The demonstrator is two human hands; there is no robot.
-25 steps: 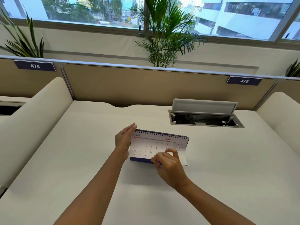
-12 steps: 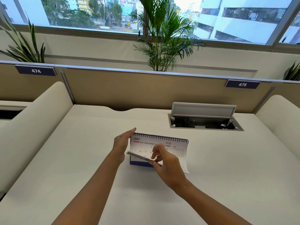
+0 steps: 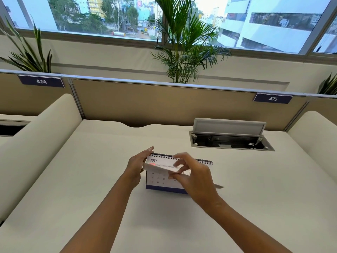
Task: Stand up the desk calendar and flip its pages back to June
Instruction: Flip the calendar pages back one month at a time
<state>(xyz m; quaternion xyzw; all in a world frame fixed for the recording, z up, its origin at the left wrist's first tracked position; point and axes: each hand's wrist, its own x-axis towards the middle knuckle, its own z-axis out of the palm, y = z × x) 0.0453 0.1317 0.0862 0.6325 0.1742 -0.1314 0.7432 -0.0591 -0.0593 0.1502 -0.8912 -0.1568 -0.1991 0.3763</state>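
Higher than a moment earlier, the right hand [image 3: 197, 178] pinched a blurred page [image 3: 157, 168] of the desk calendar [image 3: 158, 179], standing at frame centre (its right half hidden). The left hand [image 3: 136, 167] pressed straight-fingered against its edge. Readable: "JULY", label 474 [image 3: 41, 81], label 475 [image 3: 273, 98].

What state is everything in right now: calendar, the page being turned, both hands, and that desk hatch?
desk calendar: standing upright on the desk, JULY heading showing at the top.
lifted page: bottom edge raised off the face, blurred.
left hand: straight fingers against the calendar's left edge.
right hand: pinches the lifted page.
cable hatch: lid propped open.
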